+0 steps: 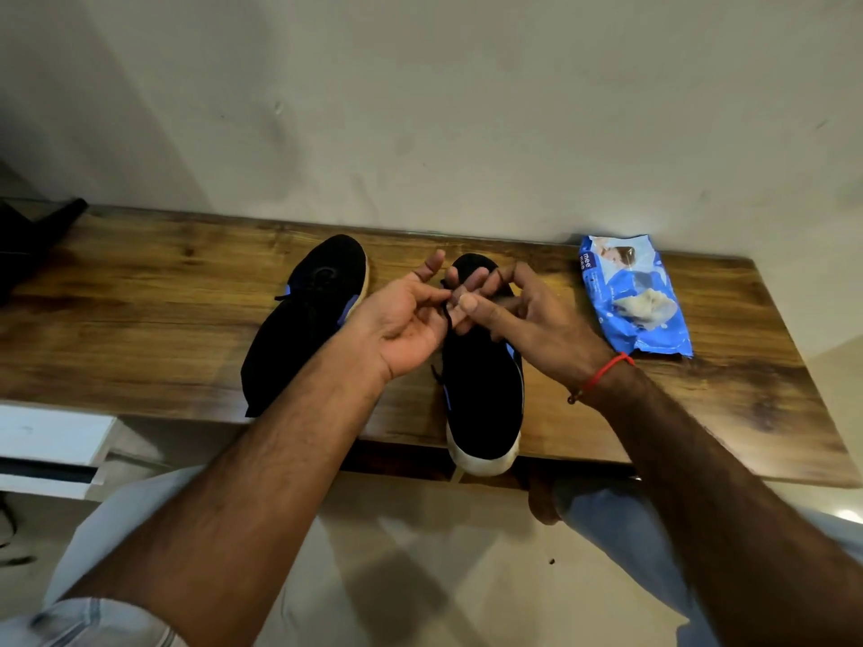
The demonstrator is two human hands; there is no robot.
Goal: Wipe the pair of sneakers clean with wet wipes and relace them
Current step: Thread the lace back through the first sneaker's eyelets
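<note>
As both hands meet over the rt sneaker (483, 389), left hand (411, 319) & right hand (523, 315) each pinch the black lace (447, 317). Lace sits btwn fingertips, above the counter (140, 319).

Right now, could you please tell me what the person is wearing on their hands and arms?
Both forearms are bare, with no sleeves showing and no gloves. The right hand has a thin red thread bracelet with a small knot or bead at the wrist. The left hand and its wrist carry nothing; no rings or watch are visible.
</note>
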